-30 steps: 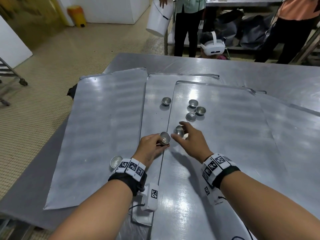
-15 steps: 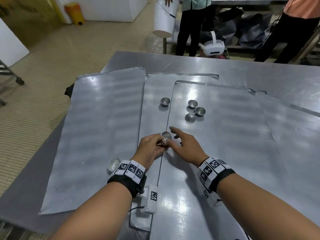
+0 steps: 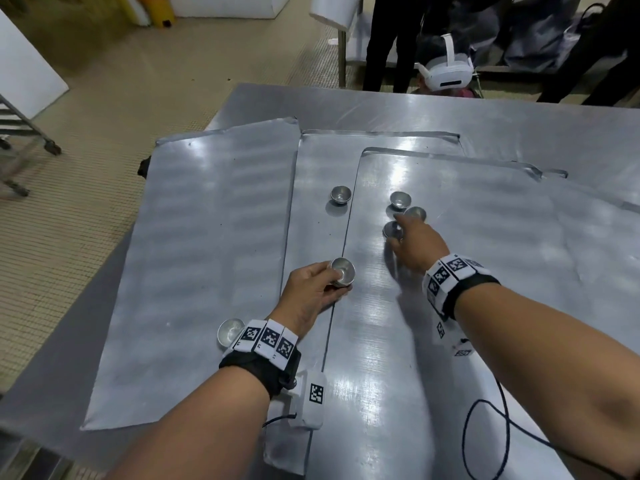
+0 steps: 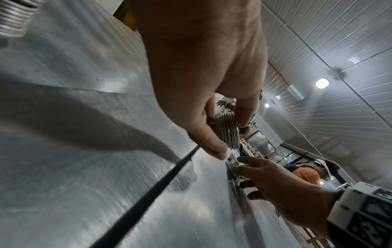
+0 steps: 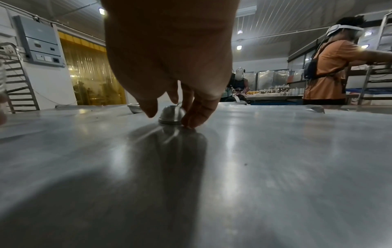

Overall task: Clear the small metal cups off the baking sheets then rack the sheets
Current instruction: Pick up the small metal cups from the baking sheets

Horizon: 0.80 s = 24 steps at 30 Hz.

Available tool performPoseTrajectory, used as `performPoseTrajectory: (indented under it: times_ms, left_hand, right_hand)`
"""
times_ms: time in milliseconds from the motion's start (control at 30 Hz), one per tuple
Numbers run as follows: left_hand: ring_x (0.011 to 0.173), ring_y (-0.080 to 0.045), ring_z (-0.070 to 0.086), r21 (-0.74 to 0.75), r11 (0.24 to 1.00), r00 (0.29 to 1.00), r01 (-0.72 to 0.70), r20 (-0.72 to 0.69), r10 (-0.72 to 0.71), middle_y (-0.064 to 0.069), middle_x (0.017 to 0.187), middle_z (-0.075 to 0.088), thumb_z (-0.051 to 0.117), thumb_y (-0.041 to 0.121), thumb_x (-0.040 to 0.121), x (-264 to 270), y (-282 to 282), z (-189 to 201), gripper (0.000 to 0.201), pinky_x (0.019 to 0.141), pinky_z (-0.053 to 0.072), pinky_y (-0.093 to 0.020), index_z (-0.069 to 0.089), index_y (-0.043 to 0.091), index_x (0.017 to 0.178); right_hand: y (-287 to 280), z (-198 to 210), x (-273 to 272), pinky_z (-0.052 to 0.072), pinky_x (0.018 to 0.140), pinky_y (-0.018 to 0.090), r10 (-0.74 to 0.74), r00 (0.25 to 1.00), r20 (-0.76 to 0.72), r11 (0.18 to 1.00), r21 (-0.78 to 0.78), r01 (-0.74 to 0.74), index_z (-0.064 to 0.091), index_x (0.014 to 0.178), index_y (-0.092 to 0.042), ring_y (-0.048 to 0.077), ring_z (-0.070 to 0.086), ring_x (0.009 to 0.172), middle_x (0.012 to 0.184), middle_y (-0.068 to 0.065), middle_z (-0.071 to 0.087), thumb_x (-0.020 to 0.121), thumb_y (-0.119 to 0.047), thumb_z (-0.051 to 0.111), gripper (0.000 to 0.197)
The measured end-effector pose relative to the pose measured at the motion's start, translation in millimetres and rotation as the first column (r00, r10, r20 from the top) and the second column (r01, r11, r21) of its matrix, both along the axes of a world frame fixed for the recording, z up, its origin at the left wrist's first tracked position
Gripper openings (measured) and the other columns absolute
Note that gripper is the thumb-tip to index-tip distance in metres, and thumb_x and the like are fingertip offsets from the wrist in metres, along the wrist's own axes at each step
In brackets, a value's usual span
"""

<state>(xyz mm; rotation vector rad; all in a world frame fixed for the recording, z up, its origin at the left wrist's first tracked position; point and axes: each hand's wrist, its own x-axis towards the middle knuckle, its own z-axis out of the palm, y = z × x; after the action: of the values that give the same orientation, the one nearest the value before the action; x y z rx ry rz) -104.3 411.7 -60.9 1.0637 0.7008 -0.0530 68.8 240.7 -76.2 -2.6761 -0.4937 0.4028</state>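
Note:
Several overlapping baking sheets lie on the steel table (image 3: 519,116): a left sheet (image 3: 207,237), a middle sheet (image 3: 318,161) and a right sheet (image 3: 485,271). My left hand (image 3: 334,275) grips a nested stack of small metal cups (image 3: 343,271), whose stacked rims (image 4: 229,130) show in the left wrist view. My right hand (image 3: 398,230) reaches over an upside-down cup (image 5: 171,115); its fingers (image 5: 195,115) touch one side and the thumb stands just off the other. Loose cups sit at the far middle (image 3: 341,195), beyond the right hand (image 3: 400,199) (image 3: 415,213), and beside my left wrist (image 3: 230,330).
A wheeled rack (image 3: 20,140) stands on the floor at the left. People (image 3: 391,39) stand past the table's far edge, with a white headset (image 3: 446,71) and a white bucket (image 3: 332,8) near them. A dark cable (image 3: 491,427) loops on the right sheet.
My right hand brought a cup to the left hand's stack, left it there, then moved forward and right to the cluster of cups. The left hand has kept hold of the stack.

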Motion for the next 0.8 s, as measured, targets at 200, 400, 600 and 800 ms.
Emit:
performPoseTrajectory:
  times_ms: [200, 400, 600, 800]
  left_hand:
    - [0.1, -0.033, 0.075, -0.002, 1.0, 1.0, 0.011, -0.001, -0.011, -0.023, 0.11, 0.074, 0.067, -0.001, 0.091, 0, 2, -3, 0.02, 0.094, 0.059, -0.039, 0.072, 0.001, 0.11]
    - [0.097, -0.032, 0.075, 0.001, 1.0, 1.0, 0.023, 0.015, -0.023, -0.025, 0.111, 0.073, 0.066, -0.001, 0.091, -1, -3, -1, 0.018, 0.1, 0.056, -0.044, 0.072, -0.001, 0.109]
    - [0.097, -0.033, 0.075, 0.0, 1.0, 1.0, 0.027, 0.009, -0.027, -0.025, 0.107, 0.074, 0.066, -0.002, 0.092, -3, -8, 1, 0.018, 0.102, 0.054, -0.045, 0.072, 0.0, 0.109]
    - [0.099, -0.033, 0.075, -0.01, 0.999, 0.999, 0.04, 0.013, -0.04, -0.025, 0.111, 0.073, 0.066, -0.002, 0.092, -4, -11, 4, 0.015, 0.099, 0.056, -0.042, 0.073, 0.002, 0.105]
  right_hand:
    - [6, -13, -9, 0.045, 0.079, 0.037, -0.001, 0.998, 0.06, 1.0, -0.025, 0.002, 0.058, 0.115, -0.009, 0.036, 0.059, 0.1, 0.125, 0.016, 0.053, 0.096, -0.023, 0.055, 0.024]
    - [-2, -13, -35, 0.047, 0.077, 0.039, -0.127, 0.991, 0.038, 0.975, 0.187, 0.118, 0.046, 0.123, -0.014, 0.039, 0.063, 0.096, 0.107, 0.012, 0.066, 0.093, -0.027, 0.063, 0.037]
    - [-14, -19, -55, 0.044, 0.081, 0.032, -0.144, 0.988, 0.059, 0.952, 0.279, 0.122, 0.06, 0.117, -0.02, 0.028, 0.062, 0.103, 0.117, 0.004, 0.063, 0.088, -0.031, 0.068, 0.032]
    - [-19, -21, -63, 0.037, 0.082, 0.025, -0.105, 0.991, 0.085, 0.962, 0.263, 0.079, 0.065, 0.116, -0.017, 0.02, 0.059, 0.106, 0.121, 0.001, 0.062, 0.088, -0.033, 0.071, 0.033]
